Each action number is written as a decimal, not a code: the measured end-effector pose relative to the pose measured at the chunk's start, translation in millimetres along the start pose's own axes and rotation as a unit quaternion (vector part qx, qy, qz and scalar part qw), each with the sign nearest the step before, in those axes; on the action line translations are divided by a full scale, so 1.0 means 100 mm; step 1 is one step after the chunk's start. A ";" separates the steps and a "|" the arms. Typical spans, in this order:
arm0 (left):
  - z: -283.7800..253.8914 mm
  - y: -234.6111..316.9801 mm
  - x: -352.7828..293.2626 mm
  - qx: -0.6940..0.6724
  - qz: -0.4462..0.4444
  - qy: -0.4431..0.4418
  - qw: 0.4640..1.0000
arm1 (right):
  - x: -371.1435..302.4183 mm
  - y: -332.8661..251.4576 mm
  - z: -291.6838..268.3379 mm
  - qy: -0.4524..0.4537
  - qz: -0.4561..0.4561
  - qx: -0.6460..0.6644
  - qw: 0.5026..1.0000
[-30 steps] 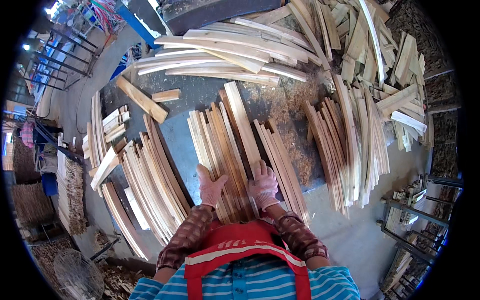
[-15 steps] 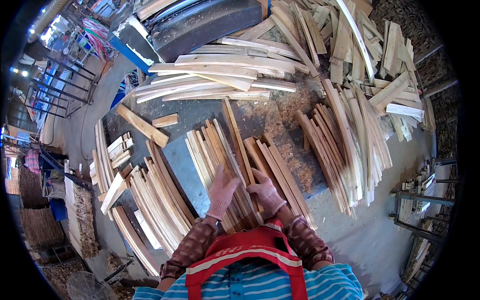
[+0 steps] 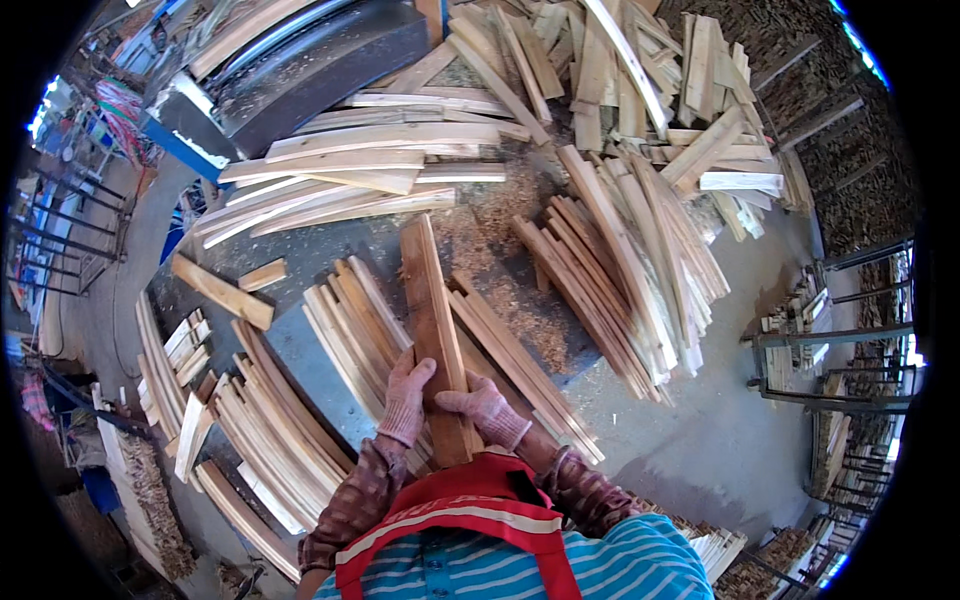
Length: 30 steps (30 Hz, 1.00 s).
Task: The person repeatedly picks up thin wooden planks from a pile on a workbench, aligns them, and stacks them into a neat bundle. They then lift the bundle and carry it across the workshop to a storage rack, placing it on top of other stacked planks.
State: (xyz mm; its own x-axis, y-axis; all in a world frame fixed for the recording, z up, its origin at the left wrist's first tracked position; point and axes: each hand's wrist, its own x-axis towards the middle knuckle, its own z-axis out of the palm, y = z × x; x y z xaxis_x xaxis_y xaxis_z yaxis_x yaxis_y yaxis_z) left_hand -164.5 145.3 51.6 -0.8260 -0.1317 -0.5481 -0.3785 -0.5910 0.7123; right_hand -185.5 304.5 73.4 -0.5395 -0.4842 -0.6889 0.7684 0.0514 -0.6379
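Note:
A brown wooden board points away from me, its broad face turned up toward me and its near end close to my red apron. My left hand, in a pale pinkish knit glove, grips its left edge near that end. On the opposite edge my right hand, gloved alike, holds on with the thumb over the face and the other fingers mostly hidden. Light wooden strips lie side by side just left of the board. To its right is a row of browner strips.
More strip stacks lie at left and right. Long boards are piled across the table's far side, before a dark machine. Sawdust covers part of the tabletop. A metal rack stands at far right.
The board has been lifted and turned from edge-on to show its broad face, with both hands closed on it. My view has shifted right, so the surroundings slide left.

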 end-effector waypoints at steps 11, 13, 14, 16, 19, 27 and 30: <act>-0.06 -0.84 0.48 -0.154 -0.222 -0.006 0.963 | -0.33 -0.02 -1.52 0.305 -0.165 -0.606 0.716; 0.32 -0.71 0.36 -0.037 -0.241 0.117 0.963 | -0.29 0.19 -1.88 0.320 -0.083 -0.655 0.680; 0.33 -0.75 0.39 -0.028 -0.254 0.134 0.958 | -0.27 0.21 -1.99 0.320 -0.024 -0.669 0.670; 0.31 -0.86 0.48 -0.010 -0.276 0.171 0.946 | -0.28 0.28 -2.11 0.335 0.019 -0.679 0.653; 0.20 -0.98 0.61 0.038 -0.286 0.163 0.943 | -0.44 0.42 -2.09 0.368 -0.019 -0.665 0.649; 0.19 -1.07 0.70 0.077 -0.271 0.197 0.939 | -0.55 0.42 -1.79 0.406 -0.076 -0.637 0.651; 0.27 -0.98 0.73 0.058 -0.301 0.166 0.937 | -0.54 0.46 -1.78 0.411 -0.141 -0.617 0.656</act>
State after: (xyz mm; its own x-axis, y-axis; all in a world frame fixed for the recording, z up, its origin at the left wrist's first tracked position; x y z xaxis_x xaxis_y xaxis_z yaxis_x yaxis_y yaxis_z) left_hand -198.9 215.0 -46.2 -0.2806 -0.0540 -0.9583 -0.7930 -0.5494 0.2632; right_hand -182.1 488.4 19.9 -0.9934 -0.0186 -0.1134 0.0074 0.9744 -0.2246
